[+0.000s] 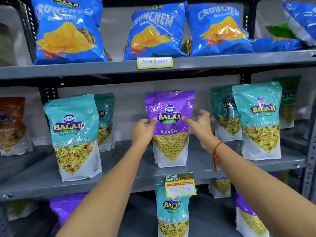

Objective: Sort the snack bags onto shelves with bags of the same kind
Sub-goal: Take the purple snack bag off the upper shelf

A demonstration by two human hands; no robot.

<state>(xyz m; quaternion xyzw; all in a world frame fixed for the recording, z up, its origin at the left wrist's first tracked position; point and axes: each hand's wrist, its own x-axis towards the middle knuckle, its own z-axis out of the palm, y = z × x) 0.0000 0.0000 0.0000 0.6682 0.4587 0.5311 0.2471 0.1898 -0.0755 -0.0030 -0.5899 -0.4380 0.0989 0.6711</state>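
Note:
A purple Aloo Sev bag (pixel 171 106) stands upright in the middle of the grey middle shelf (pixel 119 168). My left hand (pixel 142 130) pinches its left edge, thumb on the front. At the bag's right edge, my right hand (pixel 199 124) has its thumb tip against the front and its fingers spread apart. Teal Khatta Mitha Mix bags stand on the same shelf at the left (pixel 73 134) and right (pixel 258 120), with more behind them. On the lower shelf are another teal bag (pixel 172 211) and purple bags (pixel 66 207) (pixel 244 209).
Blue Crunchem wafer bags (pixel 153 31) fill the top shelf. A brown bag (pixel 12 124) stands at the far left of the middle shelf. Price tags (pixel 154 62) (pixel 179 186) hang on the shelf edges. Perforated metal uprights (pixel 309 168) frame the rack.

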